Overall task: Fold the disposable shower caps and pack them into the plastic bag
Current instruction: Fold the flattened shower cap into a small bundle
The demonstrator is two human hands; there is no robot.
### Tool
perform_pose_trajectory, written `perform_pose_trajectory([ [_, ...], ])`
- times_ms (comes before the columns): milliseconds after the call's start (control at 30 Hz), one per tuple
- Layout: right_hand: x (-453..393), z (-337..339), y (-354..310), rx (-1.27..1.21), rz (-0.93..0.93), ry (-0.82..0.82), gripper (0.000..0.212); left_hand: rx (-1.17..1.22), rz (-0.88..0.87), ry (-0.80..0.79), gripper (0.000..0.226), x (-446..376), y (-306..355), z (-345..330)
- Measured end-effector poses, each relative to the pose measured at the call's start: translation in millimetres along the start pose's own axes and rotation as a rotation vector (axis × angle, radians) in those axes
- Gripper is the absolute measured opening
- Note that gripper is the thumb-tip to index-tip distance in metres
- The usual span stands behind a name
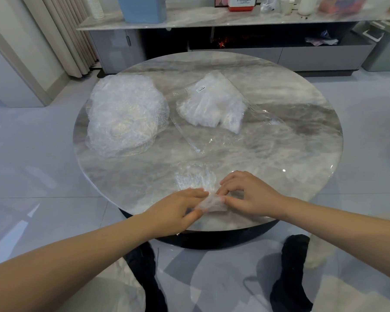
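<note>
1. Fingertips (pixel 206 194) of left hand (pixel 178 210) curled, thumb under, pinching near end of a half-folded shower cap (pixel 209 203) at six o'clock on the table (pixel 279 154).
2. Right hand (pixel 250 194) just beside at the three o'clock side, fingers bent down, pressing and pinching the same folded strip; both hands touching the cap.
3. Rest of that cap fanning out toward twelve o'clock from the hands, crinkled and see-through, flat on the tabletop.
4. Farther out at ten o'clock: loose heap of unfolded caps (pixel 126 118).
5. At one o'clock: clear plastic bag (pixel 214 104), already part filled with folded caps, open mouth seemingly facing five o'clock.
6. Handling, by judgement: feather-light, limp thin film, slippery, easily torn, likely to spring open once released.
7. Best hold probably on the gathered elastic edge, folds pinched flat and kept pressed to the table.
</note>
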State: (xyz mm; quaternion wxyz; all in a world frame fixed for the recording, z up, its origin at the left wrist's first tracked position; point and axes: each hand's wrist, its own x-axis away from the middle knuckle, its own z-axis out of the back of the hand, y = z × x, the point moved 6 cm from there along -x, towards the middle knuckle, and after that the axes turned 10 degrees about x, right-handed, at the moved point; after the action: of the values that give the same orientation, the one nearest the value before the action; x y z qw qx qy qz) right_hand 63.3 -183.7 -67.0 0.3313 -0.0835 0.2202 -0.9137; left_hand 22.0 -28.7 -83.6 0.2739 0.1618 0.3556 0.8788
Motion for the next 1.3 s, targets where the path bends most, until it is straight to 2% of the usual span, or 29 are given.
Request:
perform_pose_trajectory([
  [100, 0.8, 3.7, -1.2, -0.083, -0.043, -0.02, 0.027, 0.234, 0.07, 0.103, 0.032, 2.9, -1.8, 3.8],
  [200, -0.2, 0.7, -3.6, -0.15, -0.045, -0.068, 0.045, 0.349, 0.249, 0.243, 0.056, 1.2, -10.2, 10.2],
  [300, -1.2, -7.4, -0.6, -0.085, -0.072, -0.126, 0.031, 0.466, 0.364, 0.331, 0.053, -0.3, -16.0, 14.4],
  [400, -3.0, -13.0, -0.1, -0.065, -0.113, -0.111, 0.016, 0.555, 0.445, 0.378, 0.064, -1.4, -19.2, 16.8],
  [433, -4.4, -13.7, 0.0, -0.084, -0.14, -0.094, 0.018, 0.592, 0.47, 0.402, 0.064, -2.5, -19.2, 17.3],
  [500, -7.8, -14.7, 2.3, -0.116, -0.226, -0.077, 0.027, 0.626, 0.517, 0.433, 0.049, -4.7, -22.9, 16.9],
  [633, -12.4, -18.9, 10.1, -0.106, -0.366, -0.079, 0.036, 0.572, 0.566, 0.48, 0.031, -8.8, -29.4, 17.8],
  [733, -16.2, -21.2, 11.8, -0.085, -0.412, -0.103, 0.036, 0.439, 0.569, 0.547, 0.012, -7.9, -32.0, 23.5],
  [800, -18.1, -21.4, 13.4, -0.077, -0.437, -0.113, 0.037, 0.299, 0.507, 0.587, 0.03, -6.2, -27.5, 26.4],
  [867, -19.3, -21.2, 14.7, -0.06, -0.453, -0.117, 0.039, 0.035, 0.266, 0.65, 0.038, -4.1, -11.9, 34.2],
  [900, -19.6, -21.1, 15.1, -0.053, -0.458, -0.121, 0.04, -0.132, 0.111, 0.642, 0.037, -4.5, -2.3, 35.0],
  [967, -20.3, -20.9, 14.6, -0.046, -0.462, -0.125, 0.043, -0.416, -0.126, 0.509, 0.036, -6.2, 10.7, 25.6],
  [1033, -20.3, -19.8, 13.7, -0.041, -0.464, -0.132, 0.043, -0.564, -0.198, 0.313, 0.041, -8.9, 9.2, 6.7],
  [1100, -19.1, -20.2, 12.9, -0.054, -0.459, -0.14, 0.04, -0.575, -0.105, 0.129, 0.056, -10.0, 2.5, -9.3],
  [1200, -14.8, -19.3, 11.0, -0.035, -0.438, -0.113, 0.025, -0.52, 0.063, -0.019, 0.075, -9.6, -13.4, -20.3],
  [1300, -12.7, -9.2, 0.9, 0.214, -0.255, 0.04, 0.029, -0.499, 0.117, -0.095, 0.08, -9.5, -17.9, -23.0],
])
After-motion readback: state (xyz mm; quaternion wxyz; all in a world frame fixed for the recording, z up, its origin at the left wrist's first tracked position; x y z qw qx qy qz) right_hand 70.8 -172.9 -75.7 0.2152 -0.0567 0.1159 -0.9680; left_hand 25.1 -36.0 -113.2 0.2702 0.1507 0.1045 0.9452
